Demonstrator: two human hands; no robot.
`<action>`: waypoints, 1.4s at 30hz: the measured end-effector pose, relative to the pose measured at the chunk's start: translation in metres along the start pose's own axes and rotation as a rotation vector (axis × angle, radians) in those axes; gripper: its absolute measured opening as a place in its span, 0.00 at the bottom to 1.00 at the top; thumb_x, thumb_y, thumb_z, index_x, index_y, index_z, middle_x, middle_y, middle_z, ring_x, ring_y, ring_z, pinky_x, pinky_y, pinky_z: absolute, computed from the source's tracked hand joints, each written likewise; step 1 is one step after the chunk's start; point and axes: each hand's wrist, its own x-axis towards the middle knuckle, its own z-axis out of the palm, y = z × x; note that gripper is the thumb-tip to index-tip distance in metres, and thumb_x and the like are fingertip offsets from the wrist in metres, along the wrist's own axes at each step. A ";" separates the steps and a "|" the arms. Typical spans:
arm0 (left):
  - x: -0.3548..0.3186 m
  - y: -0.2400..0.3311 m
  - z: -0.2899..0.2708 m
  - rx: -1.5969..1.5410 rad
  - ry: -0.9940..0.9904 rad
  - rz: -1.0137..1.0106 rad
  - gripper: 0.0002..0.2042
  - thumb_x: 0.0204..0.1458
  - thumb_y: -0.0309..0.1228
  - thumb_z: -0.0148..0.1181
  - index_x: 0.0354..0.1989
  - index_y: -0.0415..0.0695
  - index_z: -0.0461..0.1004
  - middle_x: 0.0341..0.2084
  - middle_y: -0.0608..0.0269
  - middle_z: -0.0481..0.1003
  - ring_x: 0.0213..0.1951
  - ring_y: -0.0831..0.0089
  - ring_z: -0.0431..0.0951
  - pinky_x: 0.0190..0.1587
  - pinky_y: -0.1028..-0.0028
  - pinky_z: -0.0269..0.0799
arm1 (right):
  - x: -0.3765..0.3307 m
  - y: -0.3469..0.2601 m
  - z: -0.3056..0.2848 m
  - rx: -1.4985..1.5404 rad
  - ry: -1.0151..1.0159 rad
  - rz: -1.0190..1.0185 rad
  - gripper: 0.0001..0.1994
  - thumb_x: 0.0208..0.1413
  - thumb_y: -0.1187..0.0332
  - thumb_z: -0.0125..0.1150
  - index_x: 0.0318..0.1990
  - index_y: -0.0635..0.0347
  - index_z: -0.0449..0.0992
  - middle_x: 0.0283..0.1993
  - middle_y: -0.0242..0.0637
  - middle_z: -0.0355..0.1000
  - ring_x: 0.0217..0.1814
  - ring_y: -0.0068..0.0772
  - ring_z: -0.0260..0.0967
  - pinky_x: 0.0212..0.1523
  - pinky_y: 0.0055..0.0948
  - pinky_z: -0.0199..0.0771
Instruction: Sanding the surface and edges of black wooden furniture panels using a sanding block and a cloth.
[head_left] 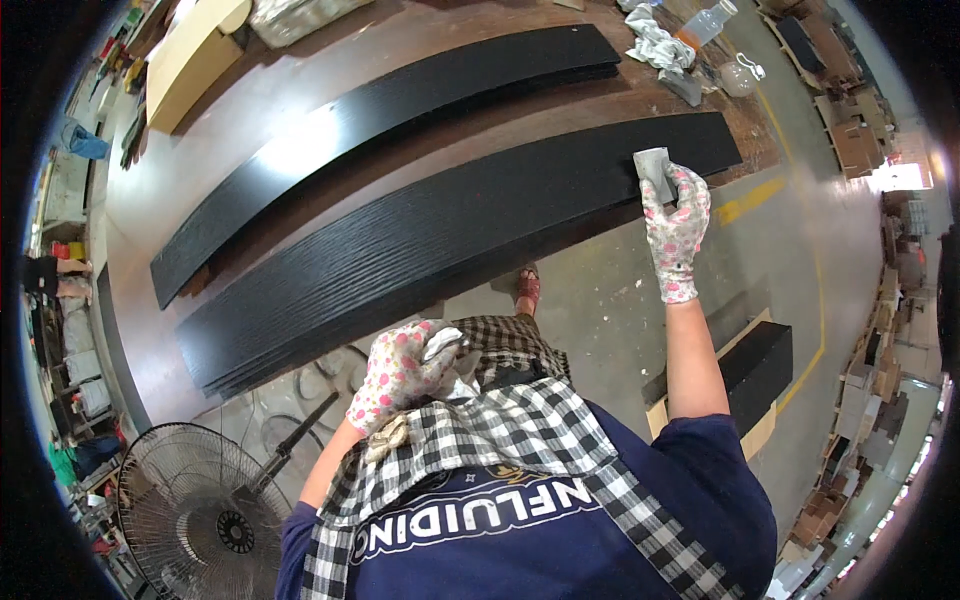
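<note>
My right hand (677, 225), in a flowered work glove, presses a small grey sanding pad (655, 170) onto the right end of a long black wood-grain panel (430, 235). The panel lies across a brown worktable (180, 190). A second long black panel (380, 110) lies further back on the same table. My left hand (400, 372), gloved the same way, is held close to my chest and grips a crumpled pale cloth (443, 345), off the panels.
A floor fan (195, 510) stands at lower left. A black block on a pale board (755, 375) sits on the concrete floor at right. Rags, a plastic bottle (707, 22) and a clear jug (742, 75) lie at the table's far right end. Cluttered shelves line both sides.
</note>
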 end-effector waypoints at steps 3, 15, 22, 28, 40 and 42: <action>-0.031 -0.023 -0.012 -0.007 0.014 -0.043 0.14 0.51 0.33 0.61 0.43 0.40 0.77 0.34 0.51 0.79 0.36 0.56 0.80 0.38 0.66 0.75 | -0.026 -0.088 0.002 -0.019 -0.099 -0.150 0.20 0.44 0.62 0.71 0.43 0.60 0.72 0.44 0.43 0.70 0.48 0.43 0.66 0.49 0.42 0.68; -0.073 -0.069 -0.028 -0.039 0.080 -0.072 0.14 0.52 0.36 0.59 0.45 0.44 0.76 0.38 0.52 0.79 0.40 0.55 0.79 0.43 0.64 0.74 | -0.049 -0.170 0.023 0.158 -0.177 -0.321 0.22 0.41 0.63 0.72 0.44 0.58 0.72 0.47 0.42 0.69 0.48 0.45 0.67 0.47 0.42 0.69; -0.096 -0.088 -0.030 -0.096 0.186 -0.058 0.16 0.51 0.40 0.59 0.44 0.44 0.75 0.34 0.51 0.78 0.38 0.53 0.78 0.40 0.60 0.73 | -0.081 -0.301 0.050 0.472 -0.409 -0.606 0.22 0.38 0.63 0.72 0.43 0.57 0.74 0.48 0.40 0.69 0.46 0.43 0.67 0.45 0.43 0.67; -0.126 -0.103 -0.039 -0.097 0.010 -0.352 0.22 0.43 0.48 0.63 0.31 0.37 0.76 0.27 0.47 0.77 0.37 0.51 0.77 0.40 0.58 0.72 | -0.095 -0.426 0.077 0.651 -0.656 -0.803 0.19 0.40 0.60 0.69 0.40 0.58 0.76 0.46 0.41 0.70 0.44 0.43 0.68 0.43 0.42 0.68; -0.124 -0.120 -0.055 0.024 0.008 -0.330 0.20 0.46 0.44 0.63 0.39 0.38 0.75 0.30 0.52 0.78 0.33 0.54 0.78 0.36 0.60 0.73 | -0.089 -0.417 0.074 0.553 -0.585 -0.757 0.20 0.39 0.59 0.70 0.40 0.57 0.75 0.45 0.40 0.70 0.44 0.41 0.68 0.43 0.40 0.68; -0.123 -0.109 -0.053 -0.084 0.289 -0.097 0.14 0.50 0.39 0.60 0.40 0.43 0.77 0.31 0.51 0.77 0.36 0.53 0.78 0.39 0.60 0.74 | -0.077 -0.346 0.054 0.439 -0.460 -0.719 0.18 0.46 0.58 0.67 0.40 0.57 0.74 0.43 0.43 0.71 0.43 0.40 0.69 0.42 0.41 0.69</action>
